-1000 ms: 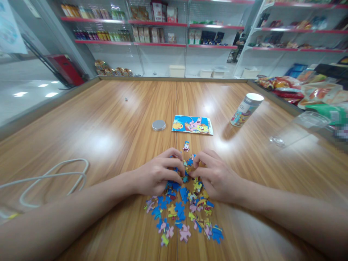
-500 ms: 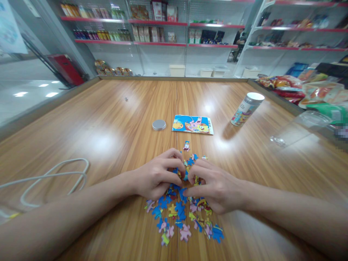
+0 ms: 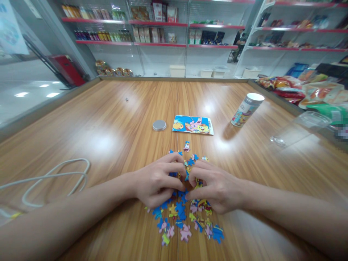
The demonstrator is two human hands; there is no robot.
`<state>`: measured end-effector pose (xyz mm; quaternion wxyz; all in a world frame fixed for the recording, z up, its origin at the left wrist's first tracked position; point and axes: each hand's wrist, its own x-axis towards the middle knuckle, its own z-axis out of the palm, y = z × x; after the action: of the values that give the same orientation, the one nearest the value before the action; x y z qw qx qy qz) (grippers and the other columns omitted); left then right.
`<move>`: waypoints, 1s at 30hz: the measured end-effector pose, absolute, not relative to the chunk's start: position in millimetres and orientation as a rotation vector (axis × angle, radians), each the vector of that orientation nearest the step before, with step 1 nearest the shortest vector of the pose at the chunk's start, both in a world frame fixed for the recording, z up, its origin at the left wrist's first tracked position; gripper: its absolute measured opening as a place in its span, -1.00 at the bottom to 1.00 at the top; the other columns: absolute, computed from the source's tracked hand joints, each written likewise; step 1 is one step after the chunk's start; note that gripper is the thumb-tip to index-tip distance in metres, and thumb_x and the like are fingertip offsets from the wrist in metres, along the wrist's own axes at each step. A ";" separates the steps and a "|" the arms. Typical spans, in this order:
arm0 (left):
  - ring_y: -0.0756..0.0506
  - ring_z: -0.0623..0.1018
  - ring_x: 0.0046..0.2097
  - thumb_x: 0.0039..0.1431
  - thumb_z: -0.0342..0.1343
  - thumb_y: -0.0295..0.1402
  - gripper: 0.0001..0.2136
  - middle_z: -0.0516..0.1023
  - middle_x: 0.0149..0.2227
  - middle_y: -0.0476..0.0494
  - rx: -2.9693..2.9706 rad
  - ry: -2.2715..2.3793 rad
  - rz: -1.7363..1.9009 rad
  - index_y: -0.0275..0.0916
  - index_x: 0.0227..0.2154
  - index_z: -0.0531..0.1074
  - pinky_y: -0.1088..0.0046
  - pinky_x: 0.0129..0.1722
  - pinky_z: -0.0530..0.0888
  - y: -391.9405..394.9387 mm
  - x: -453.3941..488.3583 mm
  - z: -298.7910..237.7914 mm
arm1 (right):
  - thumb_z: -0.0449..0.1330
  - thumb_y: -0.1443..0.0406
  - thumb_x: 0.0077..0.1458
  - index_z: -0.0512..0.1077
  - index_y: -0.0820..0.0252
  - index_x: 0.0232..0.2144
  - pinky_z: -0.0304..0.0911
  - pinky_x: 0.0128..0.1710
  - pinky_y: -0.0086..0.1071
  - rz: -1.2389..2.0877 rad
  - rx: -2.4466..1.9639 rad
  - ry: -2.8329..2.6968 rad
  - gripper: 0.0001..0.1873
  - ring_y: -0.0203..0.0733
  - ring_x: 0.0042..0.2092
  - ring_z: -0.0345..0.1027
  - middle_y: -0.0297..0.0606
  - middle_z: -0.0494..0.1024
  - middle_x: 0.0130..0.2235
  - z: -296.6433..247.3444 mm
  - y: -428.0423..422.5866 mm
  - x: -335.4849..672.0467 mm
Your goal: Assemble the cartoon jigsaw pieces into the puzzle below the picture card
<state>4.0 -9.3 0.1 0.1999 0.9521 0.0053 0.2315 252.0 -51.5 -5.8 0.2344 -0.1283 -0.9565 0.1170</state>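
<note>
A heap of small colourful jigsaw pieces [image 3: 187, 221] lies on the wooden table [image 3: 108, 119] right in front of me. My left hand [image 3: 157, 181] and my right hand [image 3: 214, 186] rest on top of the heap, fingertips meeting in the middle. Both have their fingers curled and pinched on pieces of the puzzle; which pieces they hold is hidden under the fingers. A single loose piece [image 3: 186, 146] lies just beyond the heap.
Farther back lie a printed picture card [image 3: 192, 125], a round metal lid [image 3: 159, 125] and an upright puzzle canister [image 3: 246, 109]. A white cable [image 3: 54, 177] loops at the left. Snack bags [image 3: 304, 87] and clear plastic [image 3: 299, 127] crowd the right edge. Shop shelves stand behind.
Both hands have slid a little toward me over the heap and closed tighter together. A few pieces at the far edge of the heap now show.
</note>
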 end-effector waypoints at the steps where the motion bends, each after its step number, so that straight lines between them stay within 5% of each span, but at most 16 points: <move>1: -0.18 0.44 -0.13 -0.04 0.05 -0.55 -0.73 0.52 -0.21 -0.21 2.658 0.022 0.657 -0.19 -0.26 0.51 0.07 0.01 0.47 -9.2 4.1 -0.3 | 0.18 0.47 0.05 0.55 0.16 -0.22 0.17 -0.19 -0.23 0.328 -0.347 -2.630 -0.75 -0.16 -0.20 0.20 -0.21 0.40 -0.22 -5.9 -51.3 251.9; 14: -0.18 0.45 -0.13 0.03 0.07 -0.53 -0.73 0.53 -0.19 -0.21 2.675 0.072 0.657 -0.21 -0.19 0.50 0.08 0.02 0.45 -11.1 5.2 0.7 | 0.11 0.44 0.10 0.54 0.18 -0.18 0.18 -0.22 -0.22 0.324 -0.346 -2.583 -0.73 -0.15 -0.22 0.20 -0.19 0.40 -0.24 -3.7 -51.9 252.8; 23: -0.21 0.39 -0.01 0.22 0.18 -0.35 -0.84 0.51 -0.08 -0.22 2.702 0.245 0.564 -0.22 -0.16 0.49 0.10 0.08 0.39 -12.0 5.3 0.6 | 0.17 0.43 0.10 0.56 0.14 -0.15 0.20 -0.15 -0.18 0.329 -0.405 -2.649 -0.72 -0.11 -0.15 0.22 -0.16 0.39 -0.16 -4.8 -52.1 253.0; 30: -0.26 0.38 0.05 0.04 0.08 -0.46 -0.71 0.45 0.00 -0.27 2.627 0.248 0.604 -0.24 -0.12 0.44 0.00 0.13 0.37 -11.6 2.9 5.2 | 0.10 0.41 0.24 0.49 0.17 0.05 0.23 -0.03 -0.15 0.282 -0.363 -2.593 -0.64 -0.08 -0.04 0.19 -0.09 0.33 -0.08 1.7 -56.0 249.3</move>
<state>2.9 -11.6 5.2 0.2157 0.9476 0.0894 0.2179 249.3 -56.0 1.7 0.2513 -0.1335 -0.9530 0.1038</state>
